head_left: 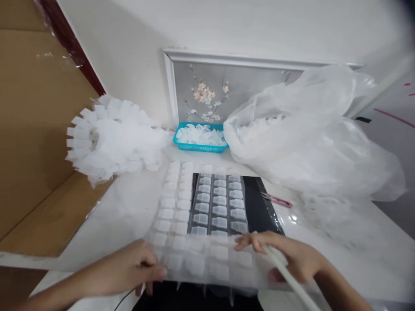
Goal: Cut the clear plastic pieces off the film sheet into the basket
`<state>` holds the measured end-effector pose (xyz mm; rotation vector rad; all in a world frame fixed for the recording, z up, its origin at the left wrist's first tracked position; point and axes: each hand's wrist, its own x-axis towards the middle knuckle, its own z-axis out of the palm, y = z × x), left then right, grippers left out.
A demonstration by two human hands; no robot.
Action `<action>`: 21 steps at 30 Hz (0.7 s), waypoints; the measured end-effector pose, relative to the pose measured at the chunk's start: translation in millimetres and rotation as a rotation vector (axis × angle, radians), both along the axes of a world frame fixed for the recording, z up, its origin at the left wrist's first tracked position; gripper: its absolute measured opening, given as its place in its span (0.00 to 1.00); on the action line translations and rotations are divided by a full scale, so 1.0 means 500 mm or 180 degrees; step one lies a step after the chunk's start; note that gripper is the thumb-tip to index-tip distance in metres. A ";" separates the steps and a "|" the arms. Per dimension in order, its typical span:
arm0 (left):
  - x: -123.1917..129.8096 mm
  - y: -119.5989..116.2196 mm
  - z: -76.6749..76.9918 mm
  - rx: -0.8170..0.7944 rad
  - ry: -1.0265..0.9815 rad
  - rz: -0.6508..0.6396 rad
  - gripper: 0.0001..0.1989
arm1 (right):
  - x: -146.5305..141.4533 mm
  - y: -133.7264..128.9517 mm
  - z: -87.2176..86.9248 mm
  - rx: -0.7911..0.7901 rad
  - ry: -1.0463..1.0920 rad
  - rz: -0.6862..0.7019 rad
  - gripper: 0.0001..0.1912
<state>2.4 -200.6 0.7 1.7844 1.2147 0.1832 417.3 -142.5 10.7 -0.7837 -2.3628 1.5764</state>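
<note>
Plastic sheet [206, 258]: lies at the table's near edge, bearing rows of white pieces, partly over a black mat [259, 198].
Left hand [141, 268]: thumb and fingers pinched together on the sheet's near-left part.
Right hand [292, 255]: fingers closed around a white rod [292, 280], fingertips at the sheet.
Pink snips [277, 200]: rest at the mat's right edge.

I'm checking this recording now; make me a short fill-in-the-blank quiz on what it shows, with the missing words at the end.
1. The stick is held in the person's ____ hand.
2. The pieces in the basket are ____ in colour.
3. In this view, the basket stands to the ____ of the bag.
4. The sheet at the tips of the snips is ____ in colour.

Missing words: right; white; left; black.
</note>
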 end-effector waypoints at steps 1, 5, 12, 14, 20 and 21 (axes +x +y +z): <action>0.001 0.032 0.016 -0.0420 -0.0039 -0.0148 0.17 | -0.005 0.020 0.010 0.0052 0.0057 -0.0067 0.13; 0.021 0.241 0.031 0.0666 0.0312 0.0352 0.23 | -0.094 0.167 0.006 0.1367 -0.0223 -0.0922 0.06; 0.064 0.520 -0.093 0.2204 0.1028 0.0116 0.25 | -0.258 0.409 -0.110 0.2814 -0.1163 -0.1159 0.23; 0.063 0.536 -0.120 0.2240 0.1094 -0.0045 0.22 | -0.268 0.429 -0.133 0.2895 -0.1157 -0.1036 0.26; 0.052 0.588 -0.124 0.2571 0.1272 -0.0359 0.22 | -0.299 0.482 -0.139 0.3201 -0.1028 -0.0698 0.21; 0.053 0.605 -0.114 0.2656 0.1308 -0.0414 0.22 | -0.310 0.498 -0.131 0.3259 -0.0997 -0.0652 0.21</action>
